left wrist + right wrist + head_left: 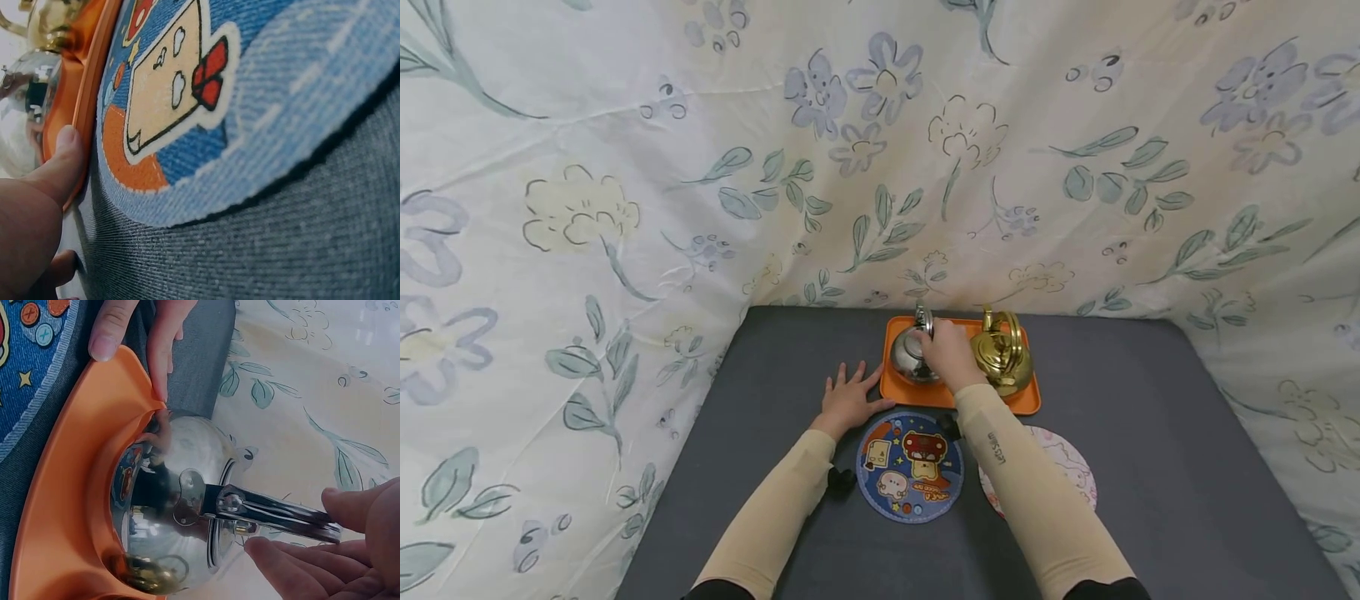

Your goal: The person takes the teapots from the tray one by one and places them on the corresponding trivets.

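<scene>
A shiny silver kettle (pixel 910 354) sits at the left of an orange tray (pixel 925 395). My right hand (pixel 951 354) is at its raised handle; in the right wrist view the handle (pixel 281 515) lies between thumb and fingers, one fingertip close to the lid knob. My left hand (pixel 847 402) lies with fingers spread at the tray's left side. Its thumb (pixel 65 147) touches the tray's edge at the near left corner, and in the right wrist view a fingertip (pixel 159 390) meets the tray's side. A gold kettle (pixel 1000 358) stands on the tray's right half, partly behind my right wrist.
In front of the tray lies a round blue mat (pixel 880 496) with cartoon figures. A round pink mat (pixel 1071 471) is partly covered by my right forearm. Dark grey cloth (pixel 1150 433) covers the table, and a floral curtain (pixel 895 233) hangs behind it.
</scene>
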`<act>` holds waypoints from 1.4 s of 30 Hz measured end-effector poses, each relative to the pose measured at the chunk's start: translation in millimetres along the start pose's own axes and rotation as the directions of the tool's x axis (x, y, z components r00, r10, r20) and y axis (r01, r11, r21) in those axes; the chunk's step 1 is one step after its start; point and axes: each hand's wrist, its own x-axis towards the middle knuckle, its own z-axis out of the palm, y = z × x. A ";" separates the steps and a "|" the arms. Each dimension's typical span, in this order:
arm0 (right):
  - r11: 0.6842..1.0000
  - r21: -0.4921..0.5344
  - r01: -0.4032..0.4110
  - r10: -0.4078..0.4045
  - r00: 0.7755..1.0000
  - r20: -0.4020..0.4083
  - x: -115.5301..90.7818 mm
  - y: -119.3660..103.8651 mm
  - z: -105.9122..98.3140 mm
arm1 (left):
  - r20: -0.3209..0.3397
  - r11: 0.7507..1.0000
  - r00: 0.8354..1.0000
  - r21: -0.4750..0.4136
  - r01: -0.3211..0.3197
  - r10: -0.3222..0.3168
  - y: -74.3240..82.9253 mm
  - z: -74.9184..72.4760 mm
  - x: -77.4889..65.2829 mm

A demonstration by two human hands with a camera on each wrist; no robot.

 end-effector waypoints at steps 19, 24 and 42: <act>1.000 0.021 -0.012 0.014 0.997 -0.080 6.4 3.2 -2.3 | 0.010 1.000 1.000 0.011 0.002 -0.002 2.0 -0.9 7.3; 0.999 0.046 0.015 -0.009 0.993 -0.117 6.2 1.7 -6.9 | 0.008 1.000 1.000 0.008 0.011 -0.011 3.5 -2.1 6.2; 0.993 0.010 0.114 -0.110 0.973 -0.202 -10.6 -20.5 -30.4 | 0.002 1.000 1.000 0.029 0.002 -0.002 1.8 2.1 0.5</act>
